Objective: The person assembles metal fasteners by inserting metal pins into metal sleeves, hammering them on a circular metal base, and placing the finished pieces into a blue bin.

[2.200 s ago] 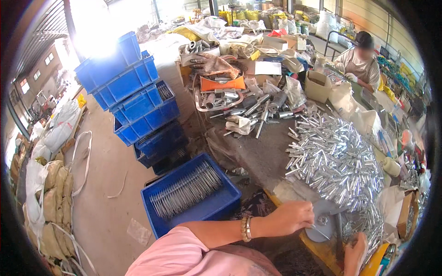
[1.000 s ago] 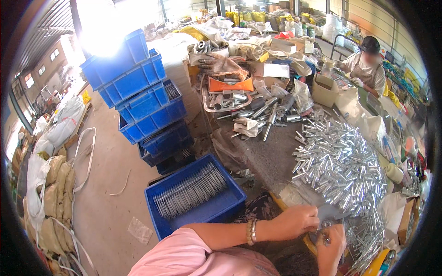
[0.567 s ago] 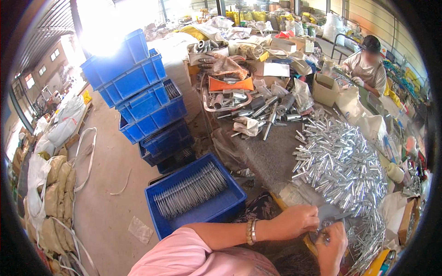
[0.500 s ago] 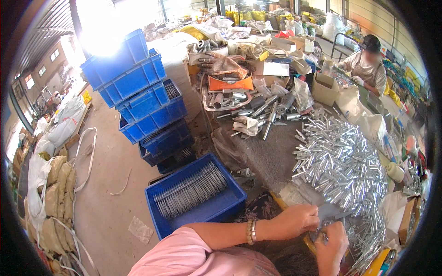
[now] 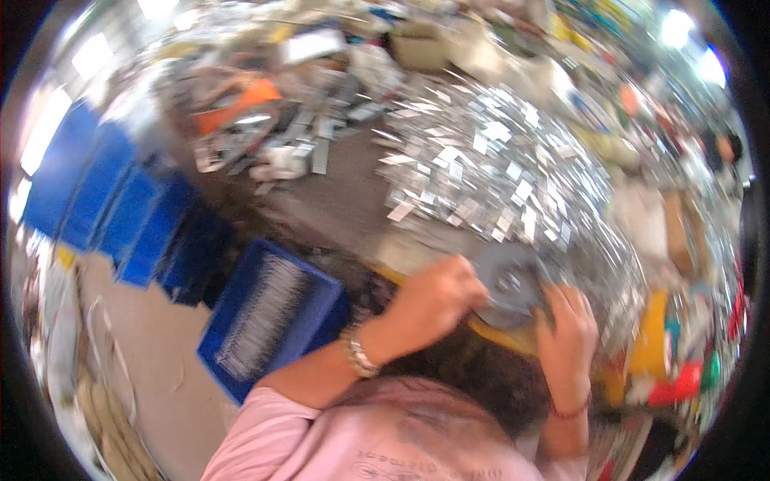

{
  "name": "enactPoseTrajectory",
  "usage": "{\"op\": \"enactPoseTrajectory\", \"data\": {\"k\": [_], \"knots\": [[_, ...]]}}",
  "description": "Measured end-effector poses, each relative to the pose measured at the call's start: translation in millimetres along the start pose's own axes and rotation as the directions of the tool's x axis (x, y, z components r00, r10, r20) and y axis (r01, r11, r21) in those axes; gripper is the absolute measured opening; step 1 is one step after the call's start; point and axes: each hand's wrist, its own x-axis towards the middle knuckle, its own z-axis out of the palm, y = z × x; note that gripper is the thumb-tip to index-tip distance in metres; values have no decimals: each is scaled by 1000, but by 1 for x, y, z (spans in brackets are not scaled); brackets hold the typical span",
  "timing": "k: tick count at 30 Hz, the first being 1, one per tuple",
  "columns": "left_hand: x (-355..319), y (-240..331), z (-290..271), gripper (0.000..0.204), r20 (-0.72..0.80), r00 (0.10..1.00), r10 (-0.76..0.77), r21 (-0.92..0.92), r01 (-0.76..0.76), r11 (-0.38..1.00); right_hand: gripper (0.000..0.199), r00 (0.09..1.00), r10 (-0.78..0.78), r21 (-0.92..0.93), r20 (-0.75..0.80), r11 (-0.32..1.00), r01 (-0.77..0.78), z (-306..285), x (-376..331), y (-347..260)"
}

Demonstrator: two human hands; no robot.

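Note:
The picture is blurred by motion. My left hand (image 5: 433,298) rests with curled fingers on the left rim of a grey round metal disc (image 5: 513,282) at the near edge of the worktable (image 5: 337,200). My right hand (image 5: 568,327) grips the disc's right side from below. Just beyond the disc lies a big heap of shiny short metal pieces (image 5: 497,168). A bracelet sits on my left wrist, a thin red band on my right.
A blue crate (image 5: 269,317) holding a row of thin metal rods stands on the floor at my left. Stacked blue crates (image 5: 104,200) stand further left. Metal parts and an orange object (image 5: 249,96) clutter the far table. Yellow and red items (image 5: 658,361) lie right.
The view has swung and tilted sharply, and the picture has blurred. Both hands now sit on the grey disc, and my right hand has come up to its right side.

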Motion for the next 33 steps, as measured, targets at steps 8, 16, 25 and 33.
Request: {"op": "enactPoseTrajectory", "data": {"k": [8, 16, 25, 33], "knots": [[9, 6, 0, 17, 71, 996, -46, -62, 50, 997, 37, 997, 60, -52, -58, 997, -63, 5, -4, 22], [5, 9, 1, 19, 49, 997, -54, -71, 57, 996, 47, 998, 34, -49, -60, 998, -37, 5, -14, 33], [5, 6, 1, 22, 26, 999, -21, -89, 23, 996, 43, 983, -99, 129, -158, 984, 120, -28, -30, -6], [3, 5, 3, 22, 30, 999, -33, -92, 35, 995, 26, 996, -71, 36, 53, 997, 69, -38, -34, -10]]}}
